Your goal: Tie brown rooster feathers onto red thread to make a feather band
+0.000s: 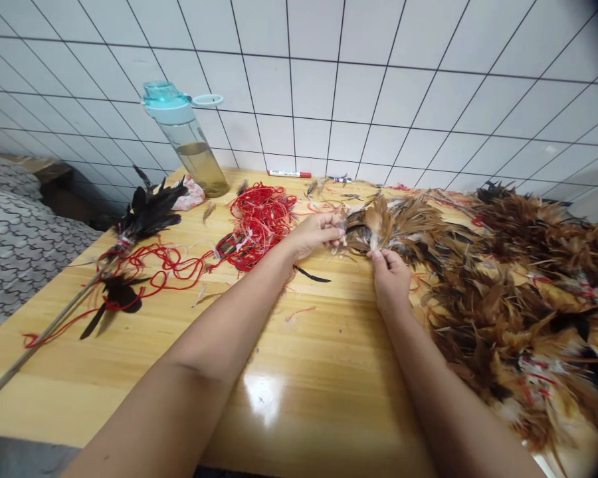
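Note:
My right hand [393,279] pinches the pale quill end of a brown feather [375,222] between thumb and forefinger, just in front of a fanned heap of brown feathers [418,222]. My left hand [319,234] is a little to the left, its fingers drawn together by the near edge of that heap. Whatever those fingers hold is too small and blurred to make out. Beside the left wrist lies a tangle of red string [262,222]. A thin black feather [313,274] rests on the wooden table [329,365] below the left hand.
Bundles of brown feathers [488,325] cover the table's right side. At left lies a stick [54,338] with black feathers [149,212] tied on, red string trailing from it. A water bottle [194,153] and a red-and-white marker [289,174] are by the tiled wall [309,86].

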`<act>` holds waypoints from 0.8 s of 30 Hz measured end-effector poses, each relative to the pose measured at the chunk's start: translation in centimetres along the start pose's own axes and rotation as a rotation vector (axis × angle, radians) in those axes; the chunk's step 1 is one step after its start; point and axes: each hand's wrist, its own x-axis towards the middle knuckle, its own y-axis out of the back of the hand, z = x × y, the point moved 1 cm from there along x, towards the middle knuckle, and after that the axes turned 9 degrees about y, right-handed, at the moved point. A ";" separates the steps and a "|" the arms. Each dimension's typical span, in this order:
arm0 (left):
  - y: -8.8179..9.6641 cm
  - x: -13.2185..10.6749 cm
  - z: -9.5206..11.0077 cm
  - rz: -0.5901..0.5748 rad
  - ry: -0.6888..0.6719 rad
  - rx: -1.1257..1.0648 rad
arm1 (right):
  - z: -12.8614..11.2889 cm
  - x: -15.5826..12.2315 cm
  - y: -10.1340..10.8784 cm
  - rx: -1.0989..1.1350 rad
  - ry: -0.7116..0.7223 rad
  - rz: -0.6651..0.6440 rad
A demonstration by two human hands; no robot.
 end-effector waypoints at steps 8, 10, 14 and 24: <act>-3.3 -0.5 0.0 -0.103 -0.026 -0.026 | 0.0 0.1 -0.1 -0.085 0.050 -0.019; -3.8 -0.4 -0.1 -0.094 -0.047 0.014 | 0.1 0.2 -0.2 -0.080 0.051 -0.011; -4.2 -0.3 -0.1 -0.044 -0.120 0.133 | -0.1 0.2 -0.3 -0.055 0.057 -0.038; -4.4 -0.8 0.7 0.007 -0.217 0.331 | -0.4 0.1 -0.3 -0.038 0.046 -0.072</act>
